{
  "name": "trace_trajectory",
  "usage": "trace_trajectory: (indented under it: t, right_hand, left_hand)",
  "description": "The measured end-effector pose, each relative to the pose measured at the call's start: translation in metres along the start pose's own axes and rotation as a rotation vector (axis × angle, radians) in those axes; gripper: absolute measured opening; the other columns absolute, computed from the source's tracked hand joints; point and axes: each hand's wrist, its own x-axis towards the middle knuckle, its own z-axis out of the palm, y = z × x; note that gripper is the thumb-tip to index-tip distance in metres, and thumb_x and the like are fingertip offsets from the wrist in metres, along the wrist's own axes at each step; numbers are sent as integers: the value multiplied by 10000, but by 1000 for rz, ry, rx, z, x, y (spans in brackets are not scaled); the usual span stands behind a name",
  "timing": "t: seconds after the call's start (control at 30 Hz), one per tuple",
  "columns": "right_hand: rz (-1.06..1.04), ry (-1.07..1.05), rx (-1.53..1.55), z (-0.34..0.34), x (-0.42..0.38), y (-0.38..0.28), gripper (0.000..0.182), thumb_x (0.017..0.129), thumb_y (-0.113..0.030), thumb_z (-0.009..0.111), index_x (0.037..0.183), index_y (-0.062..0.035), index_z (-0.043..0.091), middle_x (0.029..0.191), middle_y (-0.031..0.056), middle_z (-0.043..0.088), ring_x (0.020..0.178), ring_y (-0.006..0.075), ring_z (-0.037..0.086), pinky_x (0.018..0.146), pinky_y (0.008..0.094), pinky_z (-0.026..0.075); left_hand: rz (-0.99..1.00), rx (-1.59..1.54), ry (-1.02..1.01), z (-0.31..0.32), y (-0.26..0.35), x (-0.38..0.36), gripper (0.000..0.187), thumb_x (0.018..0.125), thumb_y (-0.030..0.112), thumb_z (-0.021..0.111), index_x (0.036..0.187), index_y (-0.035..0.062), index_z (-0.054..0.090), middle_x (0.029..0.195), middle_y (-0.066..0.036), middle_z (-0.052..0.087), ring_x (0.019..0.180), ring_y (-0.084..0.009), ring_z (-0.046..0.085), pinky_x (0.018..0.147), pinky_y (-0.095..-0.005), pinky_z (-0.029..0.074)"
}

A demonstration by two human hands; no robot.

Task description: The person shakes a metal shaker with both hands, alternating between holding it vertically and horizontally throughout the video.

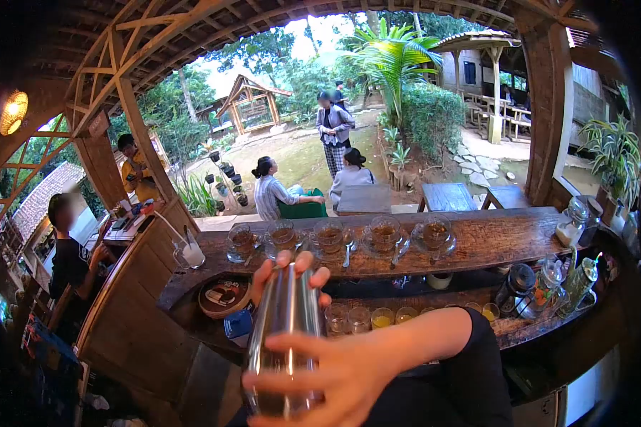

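A shiny metal shaker (286, 309) is held up in front of the body, tilted slightly. My right hand (327, 373) wraps round its lower, nearer part, blurred by motion. At the far end, fingers of my left hand (292, 267) curl over the top; the rest of that hand is hidden behind the shaker. Beyond it, several glass cups of brown drink on saucers with spoons (329, 236) stand in a row on the wooden counter (506, 231). On the lower shelf are small glasses, some with yellow liquid (382, 318).
Glass jars (548, 281) stand at the right, and a milky glass pitcher (192, 252) at the left. A round wooden box (224, 297) and a blue container (238, 324) are near the shaker. Several people are beyond the counter and at the left.
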Motion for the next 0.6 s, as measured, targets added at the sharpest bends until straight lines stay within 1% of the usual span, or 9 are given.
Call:
trace_trajectory:
  t: [0.07,0.23,0.3,0.33,0.4,0.47,0.5,0.57,0.6]
  right_hand:
    - [-182,32,-50,1,1,3,460,627,-219,661,1060,-309,535,1112,98,491,920,350,521,705,462,453]
    - [498,224,-135,10,-27,40,461,613,-217,741,1043,-191,576,1107,160,517,934,342,522,782,456,436]
    - [217,214,-254,15,-25,33,474,625,-222,728,1070,-176,571,1114,174,508,976,339,508,797,460,424]
    - [202,132,-59,15,-22,16,469,625,-227,724,1064,-170,570,1113,172,507,982,339,504,798,457,421]
    - [189,58,137,4,-9,8,464,625,-232,719,1059,-163,570,1112,171,506,988,339,500,798,454,418]
    - [-639,-38,-448,-10,7,33,440,747,-249,621,1130,-387,453,1131,-87,490,941,273,511,718,462,370]
    - [-637,-33,-448,-7,1,30,440,747,-249,621,1130,-387,453,1131,-87,490,941,273,511,718,462,370]
    - [419,85,183,8,-26,23,465,625,-245,711,1058,-153,569,1123,161,505,991,351,498,801,464,412]
    - [484,156,2,18,-39,38,455,621,-238,704,1048,-156,571,1113,152,508,993,352,496,793,453,421]
  left_hand:
    - [54,15,-74,11,-6,1,236,898,327,420,1002,121,467,985,-59,373,988,-251,369,880,-522,424]
    - [117,-243,620,-54,-26,-26,235,872,318,484,991,124,544,1041,-25,488,977,-231,441,811,-435,418]
    - [236,-78,776,-38,-29,-15,228,879,295,468,973,107,555,1024,-26,504,980,-233,442,829,-414,407]
    - [-191,-260,433,-17,-2,-5,201,875,276,483,983,119,545,1016,-25,473,970,-224,428,840,-442,413]
    - [-100,94,95,6,5,-1,182,866,289,497,967,145,542,994,-23,443,968,-211,413,851,-477,415]
    - [-3,130,1,18,0,0,205,853,317,509,970,151,539,980,-43,455,953,-211,427,834,-474,423]
    - [-4,131,5,6,2,-1,205,853,317,509,970,151,539,980,-43,455,953,-211,427,834,-474,423]
    - [-115,-256,509,-28,2,-5,215,851,326,507,976,154,539,967,-58,477,928,-218,449,814,-454,430]
    - [344,173,789,-24,-39,-17,218,847,334,507,964,154,543,957,-50,498,909,-228,466,804,-431,432]
